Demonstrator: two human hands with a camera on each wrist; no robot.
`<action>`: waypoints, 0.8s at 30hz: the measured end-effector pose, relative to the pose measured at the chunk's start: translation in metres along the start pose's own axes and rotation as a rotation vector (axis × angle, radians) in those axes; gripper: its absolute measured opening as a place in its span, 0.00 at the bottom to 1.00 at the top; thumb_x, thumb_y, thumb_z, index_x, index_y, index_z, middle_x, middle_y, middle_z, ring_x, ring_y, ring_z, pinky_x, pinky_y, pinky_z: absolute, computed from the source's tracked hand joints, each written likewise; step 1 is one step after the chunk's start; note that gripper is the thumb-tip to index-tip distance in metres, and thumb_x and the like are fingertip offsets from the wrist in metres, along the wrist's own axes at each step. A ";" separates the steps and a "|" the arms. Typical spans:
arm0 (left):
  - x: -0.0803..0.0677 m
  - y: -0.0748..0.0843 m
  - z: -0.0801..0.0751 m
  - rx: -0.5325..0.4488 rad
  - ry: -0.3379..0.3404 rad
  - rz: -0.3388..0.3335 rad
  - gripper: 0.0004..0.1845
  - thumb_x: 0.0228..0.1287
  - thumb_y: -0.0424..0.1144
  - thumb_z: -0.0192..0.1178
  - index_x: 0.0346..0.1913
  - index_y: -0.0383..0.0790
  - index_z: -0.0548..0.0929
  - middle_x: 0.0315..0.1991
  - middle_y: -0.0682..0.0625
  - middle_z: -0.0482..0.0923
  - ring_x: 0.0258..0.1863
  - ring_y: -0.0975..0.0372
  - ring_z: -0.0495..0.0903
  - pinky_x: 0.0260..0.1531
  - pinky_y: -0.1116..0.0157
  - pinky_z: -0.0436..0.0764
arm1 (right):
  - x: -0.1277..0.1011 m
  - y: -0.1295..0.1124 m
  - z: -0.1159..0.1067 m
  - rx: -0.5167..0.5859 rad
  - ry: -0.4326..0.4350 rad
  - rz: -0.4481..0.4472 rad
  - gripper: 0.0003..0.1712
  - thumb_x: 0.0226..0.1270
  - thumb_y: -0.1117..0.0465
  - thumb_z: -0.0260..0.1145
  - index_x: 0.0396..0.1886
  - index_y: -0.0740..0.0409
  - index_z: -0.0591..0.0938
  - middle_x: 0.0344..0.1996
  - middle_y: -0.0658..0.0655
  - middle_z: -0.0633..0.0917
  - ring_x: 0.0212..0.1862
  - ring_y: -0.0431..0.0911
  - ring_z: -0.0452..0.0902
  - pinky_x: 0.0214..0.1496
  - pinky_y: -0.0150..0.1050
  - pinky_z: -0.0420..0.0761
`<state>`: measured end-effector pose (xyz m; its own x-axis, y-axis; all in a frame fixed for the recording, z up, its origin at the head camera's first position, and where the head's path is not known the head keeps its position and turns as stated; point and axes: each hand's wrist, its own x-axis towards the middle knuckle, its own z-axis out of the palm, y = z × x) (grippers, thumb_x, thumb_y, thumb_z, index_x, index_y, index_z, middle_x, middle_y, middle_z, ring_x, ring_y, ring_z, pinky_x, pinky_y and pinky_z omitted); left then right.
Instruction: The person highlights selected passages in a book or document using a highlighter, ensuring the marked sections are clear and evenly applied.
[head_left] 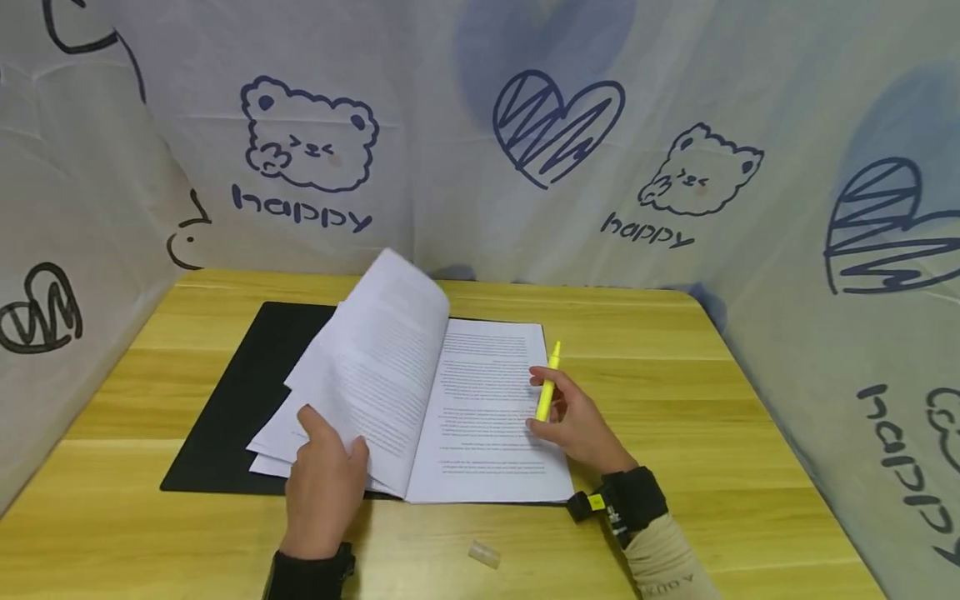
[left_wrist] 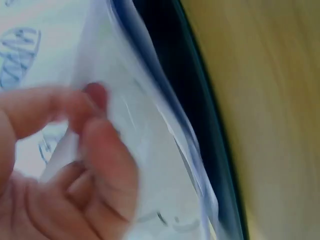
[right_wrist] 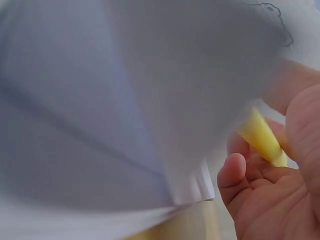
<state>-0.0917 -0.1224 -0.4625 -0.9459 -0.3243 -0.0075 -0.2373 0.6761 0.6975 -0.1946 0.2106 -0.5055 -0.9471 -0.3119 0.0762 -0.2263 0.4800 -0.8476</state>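
A clear cap [head_left: 483, 553] lies nearest, in front of the printed sheets [head_left: 480, 417] on the black folder [head_left: 232, 392]. The left hand [head_left: 324, 483] pinches a lifted page [head_left: 382, 367]: thin, floppy, easily creased, best held at its edge. The right hand [head_left: 573, 421], its grip curled, holds a yellow highlighter [head_left: 547, 392] over the sheets.

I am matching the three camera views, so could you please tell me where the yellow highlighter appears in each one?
Head: the yellow highlighter stands right of centre, held in the right hand over the printed page.
Left wrist: not in it; only the left hand pinching lifted pages.
Right wrist: at the lower right, between the fingers.
Shared landmark: the white stack of pages, seen in all three.
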 end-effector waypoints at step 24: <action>0.001 0.033 0.041 0.176 -0.341 0.674 0.23 0.72 0.43 0.65 0.66 0.39 0.82 0.76 0.34 0.64 0.79 0.38 0.53 0.74 0.35 0.52 | 0.000 -0.001 -0.003 -0.150 -0.164 -0.081 0.22 0.75 0.58 0.69 0.65 0.53 0.78 0.66 0.56 0.79 0.70 0.53 0.73 0.66 0.54 0.74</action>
<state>-0.1097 -0.0731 -0.4686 -0.9076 0.3966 0.1378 0.4088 0.7597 0.5058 -0.1950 0.2130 -0.5033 -0.8775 -0.4775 0.0446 -0.3432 0.5603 -0.7538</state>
